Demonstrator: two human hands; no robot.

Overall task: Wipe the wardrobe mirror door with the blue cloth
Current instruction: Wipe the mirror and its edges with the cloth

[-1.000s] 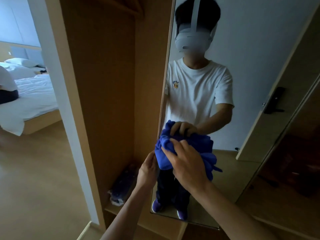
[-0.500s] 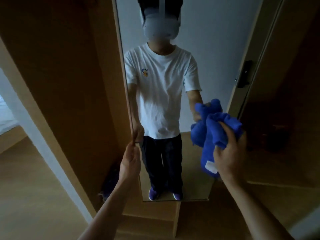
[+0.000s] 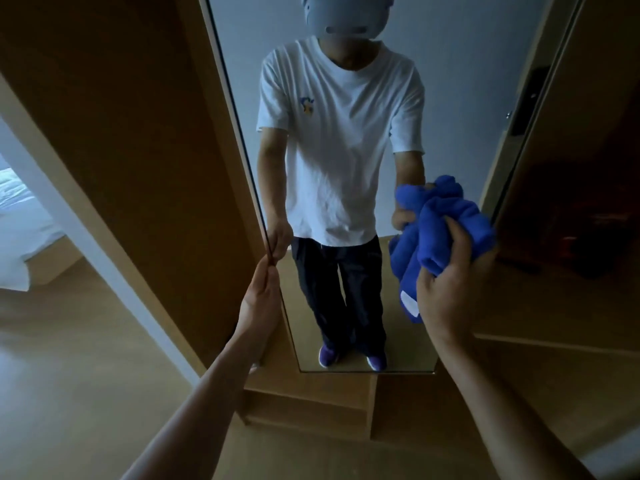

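The right hand (image 3: 450, 282) is clenched around a bunched blue cloth (image 3: 440, 230), fingers curled over its folds, a white label (image 3: 409, 302) hanging out at the low end of the wad. The cloth sits at about 4 o'clock on the mirror door (image 3: 450, 46), close to its right edge. Cloth and reflection meet there, so it looks pressed to the glass or just off it; which one cannot be told. From this grip nearly all the glass lies toward 10 and 11 o'clock. The door's long axis runs roughly 12 to 6, leaning a little toward 11 at the top. Across the pane, at 9 o'clock from the cloth, the left hand (image 3: 261, 296) pinches the door's left edge between thumb and fingers, apparently to steady it. The right hand is the nearer one to the open glass, so the wiping falls to it, probably sweeping left and upward. Beyond the left edge stands the brown wardrobe panel (image 3: 138, 133), and a bed (image 3: 17, 220) shows at far 9 o'clock.
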